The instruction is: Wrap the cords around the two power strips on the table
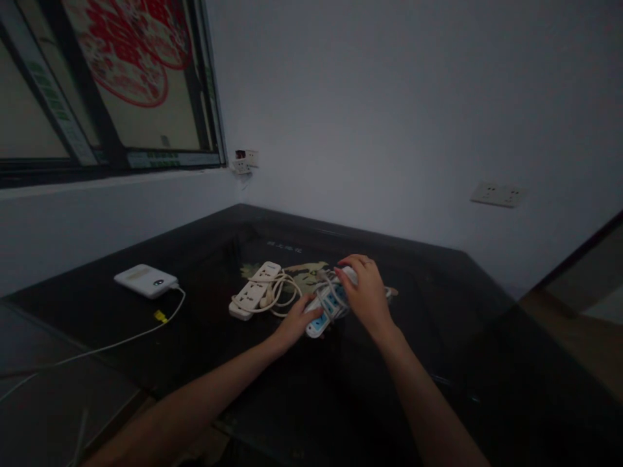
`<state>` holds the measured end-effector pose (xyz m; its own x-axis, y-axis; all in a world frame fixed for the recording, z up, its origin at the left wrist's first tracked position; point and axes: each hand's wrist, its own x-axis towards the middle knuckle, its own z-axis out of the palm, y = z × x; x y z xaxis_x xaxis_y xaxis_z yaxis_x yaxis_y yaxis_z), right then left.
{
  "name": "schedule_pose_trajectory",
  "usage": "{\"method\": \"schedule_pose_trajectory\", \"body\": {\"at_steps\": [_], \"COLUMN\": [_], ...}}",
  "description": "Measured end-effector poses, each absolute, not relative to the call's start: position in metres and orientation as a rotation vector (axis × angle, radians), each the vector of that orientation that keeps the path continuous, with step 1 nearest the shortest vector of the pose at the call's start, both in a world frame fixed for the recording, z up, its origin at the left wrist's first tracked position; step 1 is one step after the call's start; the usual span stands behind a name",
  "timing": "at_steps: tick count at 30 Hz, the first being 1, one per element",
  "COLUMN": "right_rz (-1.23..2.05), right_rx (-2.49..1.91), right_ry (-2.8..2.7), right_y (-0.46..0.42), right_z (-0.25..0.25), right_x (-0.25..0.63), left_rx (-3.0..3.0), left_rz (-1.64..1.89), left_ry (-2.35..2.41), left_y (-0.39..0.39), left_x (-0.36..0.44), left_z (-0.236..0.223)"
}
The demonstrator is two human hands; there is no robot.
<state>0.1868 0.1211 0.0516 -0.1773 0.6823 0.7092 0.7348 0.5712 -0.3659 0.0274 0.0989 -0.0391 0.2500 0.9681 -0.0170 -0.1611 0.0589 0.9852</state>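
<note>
A white power strip with blue socket faces point(319, 322) is between my hands, tilted, with its grey cord wound around it. My left hand point(298, 320) grips its near end, thumb across the top. Over the far end curls my right hand point(366, 290), its fingers closed on the strip and the wound cord. Just left of my left hand lies a second power strip point(253, 290), all white, on the dark table point(195, 350). Its cream cord point(282, 285) is looped around it and spills to the right, with the plug among the loops.
A white box-like device point(146, 280) sits at the table's left, its white cable point(117, 344) running off the near left edge with a yellow tag point(160, 316) on it. Wall sockets point(497, 194) are at the right, others point(246, 160) near the window corner.
</note>
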Motion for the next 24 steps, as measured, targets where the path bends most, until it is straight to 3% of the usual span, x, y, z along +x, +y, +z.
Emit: {"method": "schedule_pose_trajectory", "body": {"at_steps": [8, 24], "right_rz": [0.300, 0.229], "right_rx": [-1.096, -1.281], "right_ry": [-1.813, -1.906], "right_y": [0.160, 0.125], "right_z": [0.008, -0.062], "right_x": [0.214, 0.131], "left_rx": [1.023, 0.865], "left_rz": [1.097, 1.124], "left_ry": [0.941, 1.019], "left_y": [0.110, 0.120], "left_x": [0.006, -0.003], "left_z": [-0.035, -0.040]}}
